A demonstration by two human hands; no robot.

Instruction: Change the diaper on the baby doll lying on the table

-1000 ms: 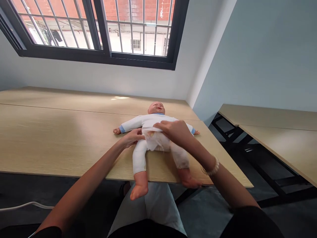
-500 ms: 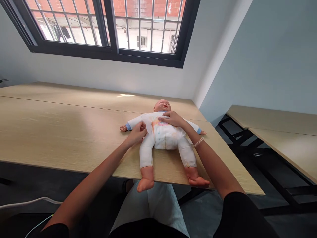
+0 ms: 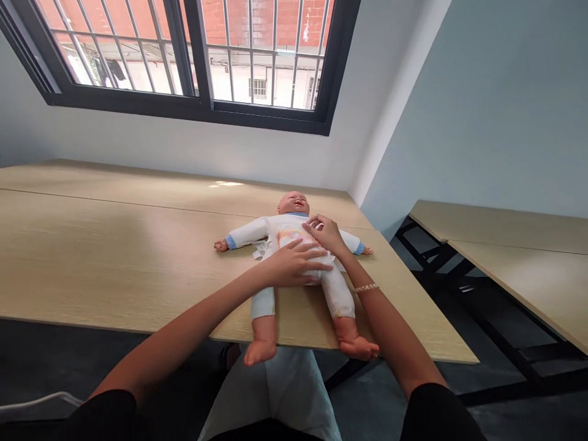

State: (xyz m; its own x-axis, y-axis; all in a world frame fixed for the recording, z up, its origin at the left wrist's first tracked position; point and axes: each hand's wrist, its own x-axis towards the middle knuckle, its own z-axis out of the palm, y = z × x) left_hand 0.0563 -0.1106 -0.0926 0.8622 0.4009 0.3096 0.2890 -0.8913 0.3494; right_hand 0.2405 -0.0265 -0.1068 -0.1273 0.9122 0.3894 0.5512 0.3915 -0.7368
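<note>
A baby doll (image 3: 294, 202) lies face up on the table, its arms spread and its feet over the front edge. It wears a white suit with blue cuffs and collar. Around its middle sits a white diaper (image 3: 287, 234) with an orange and pink print; a crumpled white side flap (image 3: 263, 248) sticks out at the left. My left hand (image 3: 296, 263) lies across the diaper's front, fingers spread. Over the right side of the doll's chest is my right hand (image 3: 325, 233), fingers loosely bent and apart, with nothing visible in them.
The wooden table (image 3: 114, 245) runs far to the left, with a seam along it. Beyond it are a wall and a barred window (image 3: 197, 104). Another table (image 3: 514, 263) with black legs stands at the right. A white cable (image 3: 41, 401) shows low at the left.
My left hand has moved from the doll's left-hand side onto the diaper's front. My right hand has shifted from mid-chest towards the right, its fingers more bent. The view has tilted slightly.
</note>
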